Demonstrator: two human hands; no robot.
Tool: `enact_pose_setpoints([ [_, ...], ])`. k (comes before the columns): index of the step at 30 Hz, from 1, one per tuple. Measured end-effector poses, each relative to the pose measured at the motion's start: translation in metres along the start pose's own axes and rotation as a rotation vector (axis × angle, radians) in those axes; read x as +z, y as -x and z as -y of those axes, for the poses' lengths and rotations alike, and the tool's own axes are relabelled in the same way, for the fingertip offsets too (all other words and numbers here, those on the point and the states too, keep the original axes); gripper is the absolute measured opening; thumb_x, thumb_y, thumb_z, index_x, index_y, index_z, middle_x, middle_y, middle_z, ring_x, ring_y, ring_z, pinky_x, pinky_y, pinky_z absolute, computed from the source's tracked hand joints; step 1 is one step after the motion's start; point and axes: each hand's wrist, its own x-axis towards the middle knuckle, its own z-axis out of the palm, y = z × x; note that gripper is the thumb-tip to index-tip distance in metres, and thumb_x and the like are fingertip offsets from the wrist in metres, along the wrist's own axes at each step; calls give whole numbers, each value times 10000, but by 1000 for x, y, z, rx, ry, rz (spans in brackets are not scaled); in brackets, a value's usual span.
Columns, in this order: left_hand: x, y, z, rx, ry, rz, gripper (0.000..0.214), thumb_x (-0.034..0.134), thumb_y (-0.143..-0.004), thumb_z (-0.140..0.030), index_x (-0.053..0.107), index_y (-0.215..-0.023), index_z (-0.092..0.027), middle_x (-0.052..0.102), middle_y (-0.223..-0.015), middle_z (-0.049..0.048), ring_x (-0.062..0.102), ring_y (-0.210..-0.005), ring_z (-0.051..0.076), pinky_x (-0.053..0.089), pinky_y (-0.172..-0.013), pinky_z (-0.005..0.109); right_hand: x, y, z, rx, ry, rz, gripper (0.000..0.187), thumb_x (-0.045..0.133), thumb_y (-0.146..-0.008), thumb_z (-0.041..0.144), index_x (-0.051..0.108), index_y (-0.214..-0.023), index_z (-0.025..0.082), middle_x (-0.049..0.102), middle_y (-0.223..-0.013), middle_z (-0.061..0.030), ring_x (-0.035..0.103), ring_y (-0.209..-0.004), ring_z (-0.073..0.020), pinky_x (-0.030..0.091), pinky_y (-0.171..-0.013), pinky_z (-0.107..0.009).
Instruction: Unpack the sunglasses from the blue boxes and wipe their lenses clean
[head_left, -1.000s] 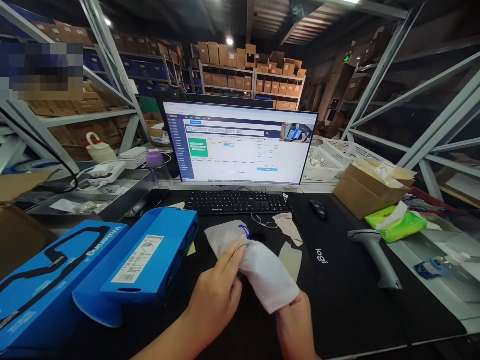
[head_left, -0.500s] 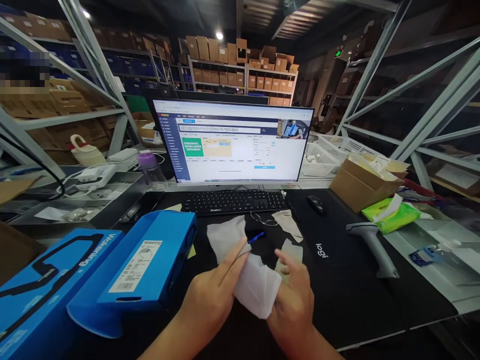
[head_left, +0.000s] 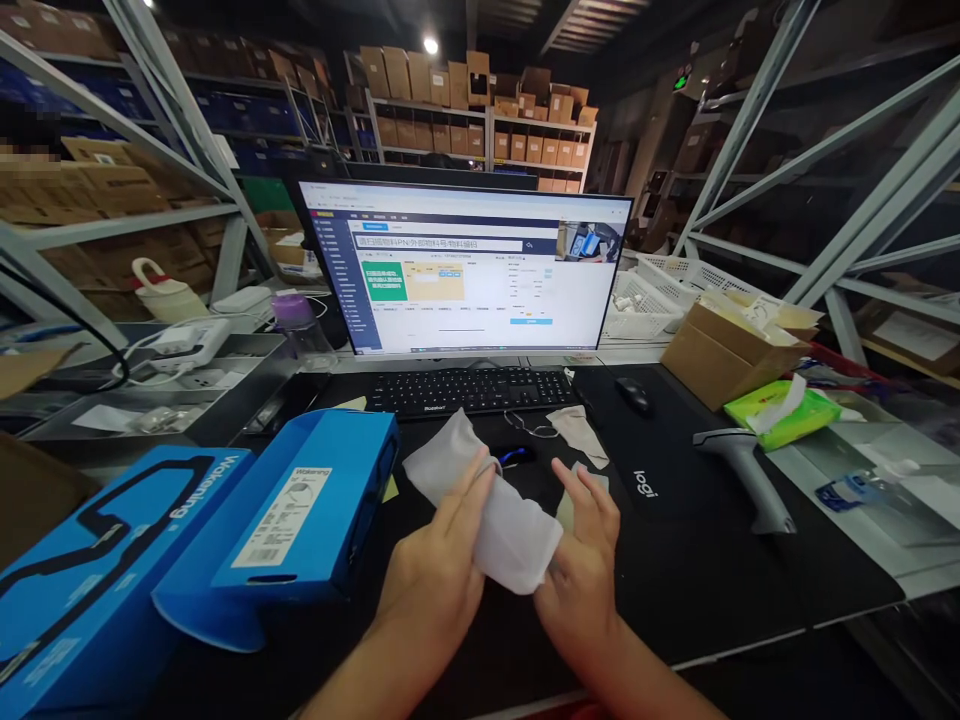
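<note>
On the near side of the keyboard (head_left: 472, 392), the left hand (head_left: 431, 575) pinches the white pouch (head_left: 516, 538) and the right hand (head_left: 583, 575), fingers loosely spread, meets its right end, whether gripping I cannot tell, so light, even support likely suits the thin material.

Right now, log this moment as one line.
left hand: gripping thin white translucent wrapping | right hand: at wrapping's near end | left of hands: labelled rectangular blue cardboard box
</note>
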Motion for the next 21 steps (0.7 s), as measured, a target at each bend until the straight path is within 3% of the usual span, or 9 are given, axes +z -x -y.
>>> enact_pose_setpoints([
  [2,-6,-1,6,-38,50,14,821,425,-719,-32,299,-1519,-166,445,-1541,93,580,-1285,227,602,-863,268,-5,-4,0,-97,17,19,293,533,-823,28,723,-909,234,475,-1488,-77,363,-1388,-347,372,-1080,-590],
  [4,-9,-1,9,-29,30,25,826,414,-720,-24,287,-1524,-162,435,-1546,104,578,-1288,233,610,-831,266,-10,-10,-2,-163,54,46,314,526,-840,32,719,-962,247,517,-1450,-78,385,-1375,-340,371,-1086,-597],
  [9,-7,3,7,145,-108,-1,763,391,-809,16,257,-1545,-140,446,-1522,149,741,-954,221,602,-591,256,-13,-23,-8,-224,23,70,312,504,-819,9,715,-891,228,569,-1404,-66,416,-1368,-310,374,-1109,-561],
  [13,-6,7,5,230,-80,-50,689,412,-877,-13,268,-1542,-121,481,-1491,165,746,-775,181,574,-529,252,-12,-22,-8,-73,-16,76,236,544,-794,58,707,-802,229,590,-1384,-58,406,-1366,-339,269,-1121,-646],
  [17,0,8,1,102,60,-45,680,394,-863,-21,300,-1525,-145,449,-1530,123,682,-1126,211,612,-739,239,-7,-12,-10,99,-53,46,234,570,-761,71,728,-792,242,635,-1345,-54,399,-1364,-360,164,-1121,-703],
  [19,6,8,-4,64,102,-20,687,382,-848,-20,301,-1519,-142,422,-1550,119,629,-1221,219,609,-834,259,-2,-5,-10,194,-129,28,266,583,-755,76,755,-853,253,664,-1308,-64,422,-1344,-353,266,-1098,-663],
  [21,11,7,-10,67,76,-42,669,380,-851,-15,309,-1507,-123,434,-1538,144,627,-1226,229,617,-821,261,4,1,-7,306,-237,30,335,577,-777,84,765,-989,261,696,-1256,-77,473,-1300,-325,427,-1016,-556],
])
